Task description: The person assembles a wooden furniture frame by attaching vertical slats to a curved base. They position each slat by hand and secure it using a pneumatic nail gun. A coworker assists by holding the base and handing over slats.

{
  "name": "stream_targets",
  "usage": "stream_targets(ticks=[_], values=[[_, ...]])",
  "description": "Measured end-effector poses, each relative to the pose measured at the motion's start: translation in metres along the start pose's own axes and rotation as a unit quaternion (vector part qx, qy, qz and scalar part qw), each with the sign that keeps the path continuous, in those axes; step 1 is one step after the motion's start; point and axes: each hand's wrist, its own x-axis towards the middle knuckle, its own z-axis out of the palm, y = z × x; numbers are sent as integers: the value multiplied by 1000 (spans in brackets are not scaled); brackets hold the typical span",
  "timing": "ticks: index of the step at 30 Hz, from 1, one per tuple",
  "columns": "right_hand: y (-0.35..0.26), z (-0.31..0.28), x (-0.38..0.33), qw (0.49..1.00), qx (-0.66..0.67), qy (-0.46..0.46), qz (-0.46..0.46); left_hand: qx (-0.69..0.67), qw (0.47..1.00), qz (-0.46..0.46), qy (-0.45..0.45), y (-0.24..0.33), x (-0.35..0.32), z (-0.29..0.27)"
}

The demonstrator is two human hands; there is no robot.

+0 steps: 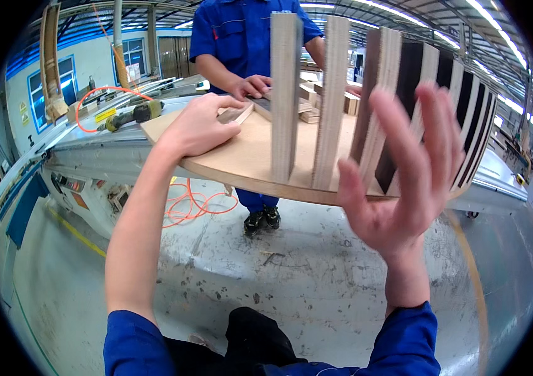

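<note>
At the left edge of a curved wooden board (248, 172), my left hand (199, 128) is closed, its thumb and fingers around a small wooden block (240, 114) lying on the board. My right hand (407, 172) is raised with its fingers spread and holds nothing. It is in front of a row of upright plywood slats (331, 103) that stand along the board's curved rim, some with dark faces. The nearest slat (283, 97) stands between my two hands. Whether my right fingertips touch a slat, I cannot tell.
Across the board a person in blue work clothes (235, 37) has a hand (251, 86) on a piece by the board. Short wooden blocks (309, 103) lie mid-board. A cordless drill (135, 114) and an orange hose (91, 94) are at the left; more hose (191, 207) coils below.
</note>
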Motion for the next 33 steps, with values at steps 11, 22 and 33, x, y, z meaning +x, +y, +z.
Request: stream_targets(ticks=[11,22,33], values=[[-15,48,114,997,-35,-50,-45,70,992,-69,78,-9,-40,-27],[-24,55,105,992,-96,-82,-10,-561,825,67,-6,-16,-71,-41],[-22,51,104,993,-68,-92,-26,-516,843,117,-99,13,-54,-35]])
